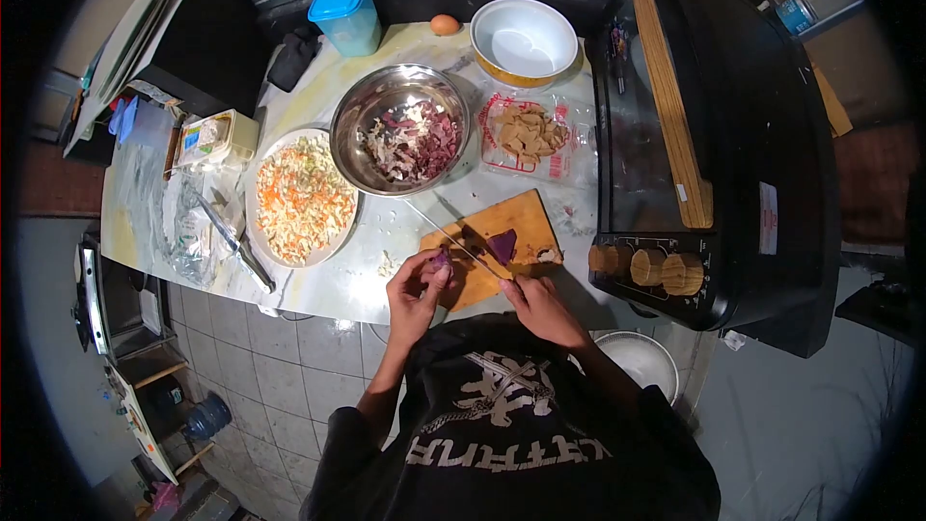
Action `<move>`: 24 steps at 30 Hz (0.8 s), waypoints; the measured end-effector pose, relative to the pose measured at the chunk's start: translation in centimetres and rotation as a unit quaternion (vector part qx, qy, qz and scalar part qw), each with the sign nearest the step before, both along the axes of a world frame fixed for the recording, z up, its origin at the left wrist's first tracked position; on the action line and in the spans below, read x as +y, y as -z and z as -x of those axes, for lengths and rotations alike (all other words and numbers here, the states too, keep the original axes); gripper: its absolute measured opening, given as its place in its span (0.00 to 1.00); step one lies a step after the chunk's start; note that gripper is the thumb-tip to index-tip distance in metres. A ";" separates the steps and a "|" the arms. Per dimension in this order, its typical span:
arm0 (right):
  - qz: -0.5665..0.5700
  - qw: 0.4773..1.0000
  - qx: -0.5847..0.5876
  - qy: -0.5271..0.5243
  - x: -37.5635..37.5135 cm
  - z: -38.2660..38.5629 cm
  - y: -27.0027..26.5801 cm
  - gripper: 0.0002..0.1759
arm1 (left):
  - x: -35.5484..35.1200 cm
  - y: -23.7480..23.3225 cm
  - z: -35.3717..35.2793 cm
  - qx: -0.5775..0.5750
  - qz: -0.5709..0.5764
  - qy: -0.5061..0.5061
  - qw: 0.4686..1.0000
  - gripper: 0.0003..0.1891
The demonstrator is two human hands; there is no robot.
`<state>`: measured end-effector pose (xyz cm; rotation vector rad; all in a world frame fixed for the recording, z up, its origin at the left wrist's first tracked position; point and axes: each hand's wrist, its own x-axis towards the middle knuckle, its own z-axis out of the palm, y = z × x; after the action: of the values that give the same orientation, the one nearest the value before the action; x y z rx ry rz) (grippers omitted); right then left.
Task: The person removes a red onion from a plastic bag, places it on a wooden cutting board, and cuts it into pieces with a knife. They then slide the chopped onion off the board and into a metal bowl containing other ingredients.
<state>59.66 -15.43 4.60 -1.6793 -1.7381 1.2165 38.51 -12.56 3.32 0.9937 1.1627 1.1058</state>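
Note:
My right hand (542,309) is closed around the handle of a kitchen knife (455,238), whose long thin blade points up and left over the board. In my left hand (417,291) a small purple piece (441,261), which looks like purple sweet potato, is pinched between the fingertips. A wooden cutting board (526,215) lies under the knife, tilted on the table. On it rests a larger dark purple chunk (502,247). Beyond the board stands a steel bowl (349,166) with purple and white chopped pieces inside.
Left of the bowl is a plate of shredded vegetables (304,198), with a second knife (233,243) beside it. A bag of brown pieces (531,135), a white bowl (524,39), an egg (445,25) and a blue-lidded container (345,19) stand behind. A black oven (733,154) borders the right.

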 end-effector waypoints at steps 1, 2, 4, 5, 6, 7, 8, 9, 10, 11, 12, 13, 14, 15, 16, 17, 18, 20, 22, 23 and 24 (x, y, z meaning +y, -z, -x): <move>-0.017 1.000 0.000 0.003 0.0 0.0 -0.1 0.20 | 0.1 -0.1 -0.1 0.000 0.000 0.000 1.000 0.15; -0.017 1.000 0.000 0.003 0.0 0.0 0.0 0.20 | 0.2 -0.2 -0.2 0.053 -0.024 0.004 0.998 0.15; -0.007 1.000 0.000 0.001 0.1 0.0 0.2 0.20 | 0.3 -0.4 -0.2 0.106 -0.048 0.009 0.993 0.16; -0.006 1.000 0.000 0.002 0.1 0.0 0.1 0.20 | 0.2 -0.4 -0.3 0.125 -0.043 0.012 0.991 0.16; -0.003 1.000 -0.001 0.002 0.1 0.1 0.0 0.20 | 0.2 -0.4 -0.3 0.144 -0.037 0.014 0.989 0.16; 0.001 1.000 -0.003 0.003 0.2 0.1 0.0 0.20 | 0.2 -0.4 -0.3 0.144 -0.037 0.015 0.989 0.16; 0.000 1.000 -0.003 0.004 0.2 0.1 0.0 0.20 | 0.2 -0.5 -0.3 0.170 -0.040 0.019 0.985 0.15; -0.001 1.000 0.005 0.008 0.3 0.1 0.0 0.20 | 0.2 -0.5 -0.3 0.196 -0.041 0.022 0.980 0.15; -0.002 1.000 0.012 0.011 0.3 0.1 -0.1 0.20 | 0.2 -0.4 -0.4 0.196 -0.041 0.023 0.980 0.15; -0.002 1.000 0.012 0.012 0.2 0.1 0.0 0.20 | 0.2 -0.2 -0.4 0.222 -0.052 0.023 0.973 0.14; -0.003 1.000 0.011 0.016 0.2 0.0 0.1 0.21 | 0.2 -0.1 -0.4 0.248 -0.064 0.024 0.966 0.14; -0.003 1.000 0.011 0.020 0.1 0.0 0.2 0.21 | 0.3 -0.1 -0.4 0.248 -0.064 0.025 0.966 0.14; -0.004 1.000 0.011 0.021 0.0 -0.1 0.4 0.21 | 0.3 -0.1 -0.5 0.257 -0.081 0.026 0.963 0.14; 0.004 1.000 0.011 0.021 0.0 -0.2 0.5 0.21 | 0.3 -0.1 -0.5 0.266 -0.096 0.027 0.959 0.15; 0.012 1.000 0.012 0.020 0.0 -0.3 0.5 0.22 | 0.3 -0.2 -0.6 0.266 -0.097 0.028 0.959 0.15; 0.012 1.000 0.011 0.021 0.0 -0.3 0.6 0.22 | 0.4 -0.3 -0.5 0.273 -0.080 0.035 0.958 0.14; 0.018 1.000 0.003 0.020 0.0 -0.3 0.7 0.22 | 0.4 -0.3 -0.5 0.281 -0.064 0.042 0.957 0.14; 0.025 0.999 -0.005 0.020 -0.2 -0.3 0.6 0.23 | 0.4 0.0 -0.5 0.274 -0.070 0.043 0.958 0.14; 0.006 1.000 -0.001 0.031 -0.3 -0.2 0.2 0.22 | 0.5 0.3 -0.5 0.267 -0.076 0.045 0.960 0.15; 0.006 0.999 0.000 0.031 -0.2 -0.2 0.3 0.22 | 0.6 0.5 -0.6 0.258 -0.082 0.037 0.962 0.15; 0.001 1.000 0.007 0.028 -0.3 -0.2 0.4 0.21 | 0.5 0.6 -0.6 0.250 -0.086 0.031 0.964 0.15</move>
<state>59.89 -15.75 4.17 -1.7051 -1.6709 1.2034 39.13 -12.03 2.75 1.4930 1.4379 0.9427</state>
